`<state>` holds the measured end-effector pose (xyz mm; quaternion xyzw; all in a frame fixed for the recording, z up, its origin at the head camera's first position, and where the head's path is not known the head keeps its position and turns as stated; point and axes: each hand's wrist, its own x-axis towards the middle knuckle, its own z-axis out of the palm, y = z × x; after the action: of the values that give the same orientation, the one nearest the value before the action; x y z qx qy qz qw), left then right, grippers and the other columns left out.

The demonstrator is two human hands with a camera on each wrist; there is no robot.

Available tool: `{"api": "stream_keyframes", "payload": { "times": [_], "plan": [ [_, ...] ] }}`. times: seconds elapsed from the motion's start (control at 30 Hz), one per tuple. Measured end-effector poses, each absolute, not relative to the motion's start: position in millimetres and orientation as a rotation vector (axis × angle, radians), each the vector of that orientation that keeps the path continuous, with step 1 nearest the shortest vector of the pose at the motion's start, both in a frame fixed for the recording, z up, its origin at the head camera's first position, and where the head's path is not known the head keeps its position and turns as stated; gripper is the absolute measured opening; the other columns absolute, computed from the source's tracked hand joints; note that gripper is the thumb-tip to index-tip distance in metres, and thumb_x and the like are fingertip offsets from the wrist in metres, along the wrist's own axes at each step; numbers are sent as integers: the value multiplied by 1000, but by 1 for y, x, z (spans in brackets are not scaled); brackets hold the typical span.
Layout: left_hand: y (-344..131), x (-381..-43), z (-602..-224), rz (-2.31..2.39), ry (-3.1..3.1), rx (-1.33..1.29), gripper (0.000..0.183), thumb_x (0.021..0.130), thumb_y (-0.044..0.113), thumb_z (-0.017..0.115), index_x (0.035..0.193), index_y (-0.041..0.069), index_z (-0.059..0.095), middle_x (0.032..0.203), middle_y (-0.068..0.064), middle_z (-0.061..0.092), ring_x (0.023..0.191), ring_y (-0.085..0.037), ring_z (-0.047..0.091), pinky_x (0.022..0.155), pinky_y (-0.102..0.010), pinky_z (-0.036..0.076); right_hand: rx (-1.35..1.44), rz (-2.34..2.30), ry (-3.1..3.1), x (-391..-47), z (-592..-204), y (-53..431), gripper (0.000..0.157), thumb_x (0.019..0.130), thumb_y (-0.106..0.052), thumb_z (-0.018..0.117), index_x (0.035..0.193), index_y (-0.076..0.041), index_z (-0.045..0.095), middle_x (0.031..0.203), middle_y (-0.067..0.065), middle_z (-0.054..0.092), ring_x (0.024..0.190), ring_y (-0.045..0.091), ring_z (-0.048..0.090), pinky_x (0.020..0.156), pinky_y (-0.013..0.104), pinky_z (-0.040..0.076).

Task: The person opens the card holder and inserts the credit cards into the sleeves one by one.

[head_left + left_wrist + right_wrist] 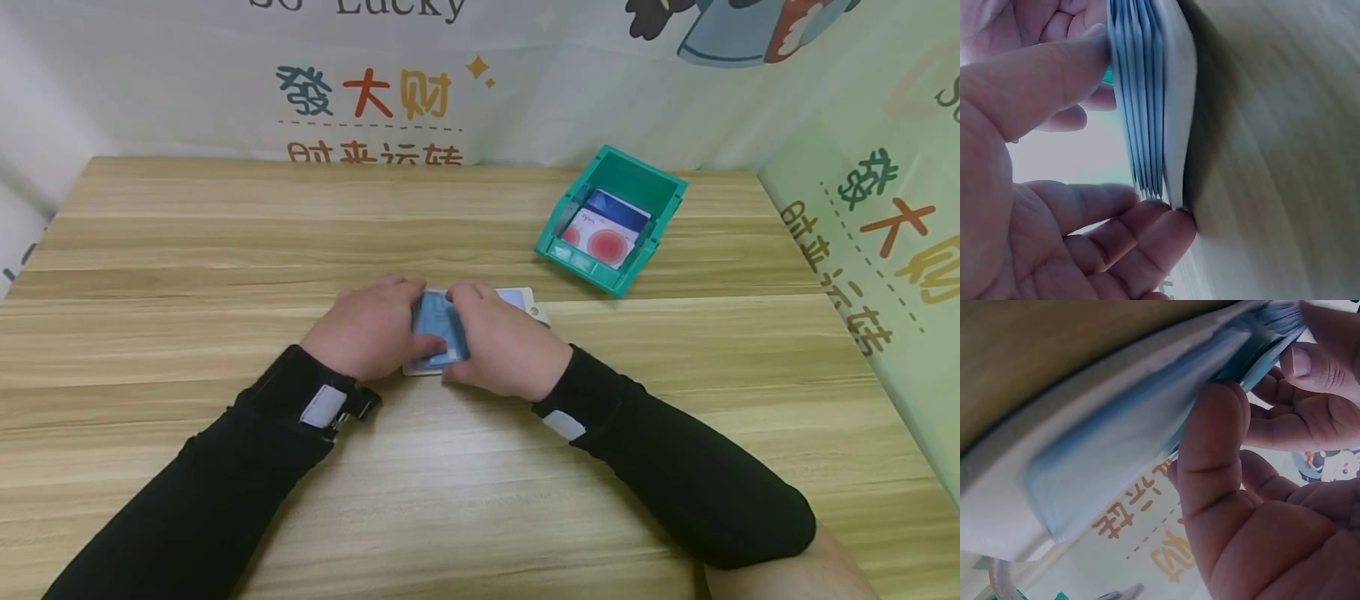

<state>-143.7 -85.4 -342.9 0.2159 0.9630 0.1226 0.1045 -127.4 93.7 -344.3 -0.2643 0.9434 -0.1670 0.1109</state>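
Note:
Several thin light-blue packets (pixel 439 321) lie stacked on a flat white rounded slab (pixel 529 298) in the middle of the table; the left wrist view shows their layered edges (pixel 1138 100). My left hand (pixel 371 327) grips the stack's left end, thumb over the top packet and fingertips along the far edge. From the right, my right hand (pixel 504 342) holds the packets across their width, thumb at the near side and fingers at the far side. It hides much of the slab, whose pale-blue face (pixel 1122 437) shows in the right wrist view.
A green open bin (pixel 652 242) stands at the back right, holding a flat box or card (pixel 609 221) in white, blue and red. A strap-like loop (pixel 1001 581) hangs at the slab's end. Printed cloth (pixel 555 92) borders the wooden table (pixel 450 500) behind and at the right.

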Motion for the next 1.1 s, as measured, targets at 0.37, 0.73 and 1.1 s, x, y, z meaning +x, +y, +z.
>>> {"api": "stream_keyframes", "payload": {
  "times": [0.37,0.73,1.1],
  "plan": [
    [-87,-145,-344,389,2845,632,67,85,48,63,132,2,49,128,-14,50,105,-24,47,91,-53,38,-753,-467,2830,-125,-348,89,72,79,-47,70,126,-2,38,103,7,48,82,15,49,70,28,49],
    [-87,-146,-346,411,2848,627,65,85,46,64,129,0,50,119,-13,54,93,-21,47,84,-46,42,-750,-480,2818,-123,-347,87,63,82,-36,67,126,-2,38,105,7,48,86,14,47,72,26,47],
    [-89,-148,-345,481,2830,587,62,84,41,66,125,-3,51,106,-12,55,83,-22,48,72,-38,44,-728,-601,2737,-126,-343,89,69,79,-27,74,131,-3,36,115,7,50,93,13,46,84,28,45]
  ]
}}
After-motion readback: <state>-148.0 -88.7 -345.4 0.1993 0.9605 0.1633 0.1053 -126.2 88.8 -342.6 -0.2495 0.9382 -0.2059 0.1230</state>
